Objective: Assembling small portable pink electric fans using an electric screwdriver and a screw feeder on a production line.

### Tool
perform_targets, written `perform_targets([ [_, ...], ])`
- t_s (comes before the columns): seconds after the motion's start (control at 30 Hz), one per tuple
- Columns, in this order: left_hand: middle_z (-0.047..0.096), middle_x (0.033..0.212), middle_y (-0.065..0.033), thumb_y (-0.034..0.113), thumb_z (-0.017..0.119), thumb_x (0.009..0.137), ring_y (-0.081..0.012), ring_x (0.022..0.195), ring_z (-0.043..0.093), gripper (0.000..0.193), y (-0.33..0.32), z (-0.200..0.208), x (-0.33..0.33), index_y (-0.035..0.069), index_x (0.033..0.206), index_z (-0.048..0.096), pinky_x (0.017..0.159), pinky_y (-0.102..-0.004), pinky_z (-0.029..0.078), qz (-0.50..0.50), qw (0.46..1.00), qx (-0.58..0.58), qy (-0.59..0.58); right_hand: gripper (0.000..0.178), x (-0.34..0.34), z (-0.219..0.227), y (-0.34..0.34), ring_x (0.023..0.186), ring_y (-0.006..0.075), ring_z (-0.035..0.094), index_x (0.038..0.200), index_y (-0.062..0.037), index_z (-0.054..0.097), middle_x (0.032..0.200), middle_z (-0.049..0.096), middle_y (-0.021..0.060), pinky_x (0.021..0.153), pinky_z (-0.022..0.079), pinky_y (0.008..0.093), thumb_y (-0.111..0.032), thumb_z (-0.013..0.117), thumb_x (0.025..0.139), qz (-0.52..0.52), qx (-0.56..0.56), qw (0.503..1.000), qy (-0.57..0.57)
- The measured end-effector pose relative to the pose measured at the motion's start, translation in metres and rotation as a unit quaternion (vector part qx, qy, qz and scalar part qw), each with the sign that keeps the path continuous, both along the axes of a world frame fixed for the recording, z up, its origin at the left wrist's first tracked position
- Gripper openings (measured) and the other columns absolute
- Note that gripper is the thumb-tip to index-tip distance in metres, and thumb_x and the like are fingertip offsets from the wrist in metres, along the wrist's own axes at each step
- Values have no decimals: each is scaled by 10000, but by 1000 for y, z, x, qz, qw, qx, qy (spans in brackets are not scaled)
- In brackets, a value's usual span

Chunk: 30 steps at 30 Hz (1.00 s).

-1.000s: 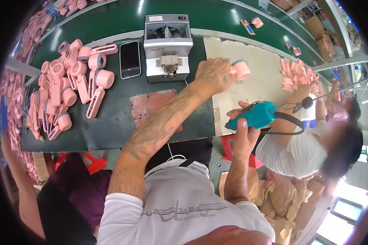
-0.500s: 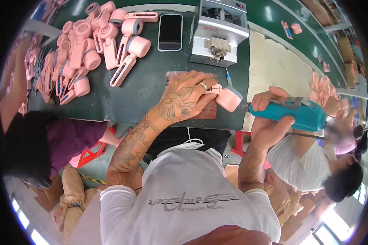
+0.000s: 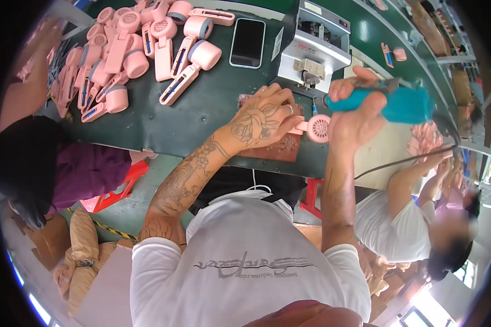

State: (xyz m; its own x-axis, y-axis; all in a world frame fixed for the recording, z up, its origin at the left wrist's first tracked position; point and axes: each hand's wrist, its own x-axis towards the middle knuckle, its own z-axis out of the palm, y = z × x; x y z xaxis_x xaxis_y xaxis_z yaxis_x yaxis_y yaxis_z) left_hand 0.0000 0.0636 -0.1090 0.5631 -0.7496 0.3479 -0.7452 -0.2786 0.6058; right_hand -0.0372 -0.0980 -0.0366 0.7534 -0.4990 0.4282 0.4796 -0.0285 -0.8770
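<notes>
My left hand [image 3: 263,119] is closed around the handle of a pink handheld fan [image 3: 318,128], holding it over a reddish-brown mat [image 3: 273,152] on the table. The fan's round grille faces up beyond my fingers, while most of its handle is hidden under them. A teal electric screwdriver [image 3: 403,105] lies across my right hand [image 3: 357,109], fingers wrapped about its front end. Its tip points left, near a grey screw feeder [image 3: 316,52] and above the fan, apart from it. From the screwdriver's rear a dark cable [image 3: 403,161] loops down.
Many pink fans [image 3: 133,62] lie heaped on the green table [image 3: 163,128] at the left. A phone [image 3: 247,43] lies between them and the feeder. A thin blue-handled tool [image 3: 314,107] rests below the feeder. Co-workers sit on both sides; one white sleeve [image 3: 403,218] is at the right.
My right hand has raised the electric screwdriver up and toward the feeder. In my left hand the fan has turned, so its grille now shows. The whole view has shifted slightly.
</notes>
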Motion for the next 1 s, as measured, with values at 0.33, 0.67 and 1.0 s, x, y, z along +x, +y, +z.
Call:
perform_targets([
  [0.33, 608, 1141, -77, 435, 662, 937, -299, 1110, 553, 366, 1, -16, -5, 119, 1119, 691, 1005, -474, 443, 4, 999, -20, -36, 437, 48, -23, -7, 641, 146, 593, 1009, 49, 609, 720, 598, 48, 602, 486, 287, -381, 686, 998, 18, -41, 998, -35],
  [0.67, 651, 1091, -71, 370, 752, 879, -284, 1047, 614, 362, 3, -10, -5, 96, 1114, 730, 941, -457, 495, 38, 998, -37, -34, 369, 6, -19, -4, 626, 152, 581, 1055, 60, 619, 715, 603, 63, 582, 471, 285, -305, 660, 1010, 10, -18, 999, 30],
  [1.0, 624, 1118, -84, 406, 667, 932, -290, 1131, 564, 387, 0, -11, -1, 87, 1149, 693, 1008, -472, 456, 17, 1000, -20, -9, 383, -2, -21, -8, 650, 157, 590, 1072, 59, 605, 745, 601, 63, 576, 475, 278, -308, 683, 995, 53, 3, 997, 55],
])
